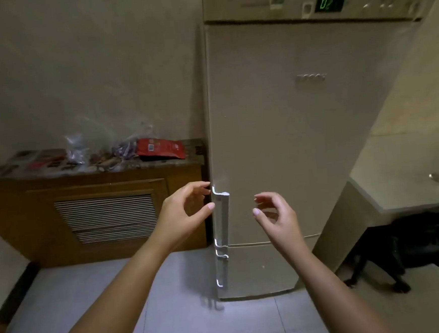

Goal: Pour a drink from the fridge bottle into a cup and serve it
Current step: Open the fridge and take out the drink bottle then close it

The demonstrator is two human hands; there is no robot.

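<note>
One fridge [290, 139] stands shut against the wall, with two handles on its left edge: the upper handle [222, 216] and the lower handle [221, 270]. The left hand [184, 216] is beside the upper handle, fingers curled apart, empty; the right hand [276, 215] hovers before the door, likewise loose and empty. One red packet [160, 148] lies on the left tabletop [29, 172].

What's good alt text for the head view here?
Two bare hands reach toward a closed beige fridge: the left hand is open beside the upper door handle, the right hand is open in front of the door. A wooden cabinet topped with bags stands to the left.
</note>
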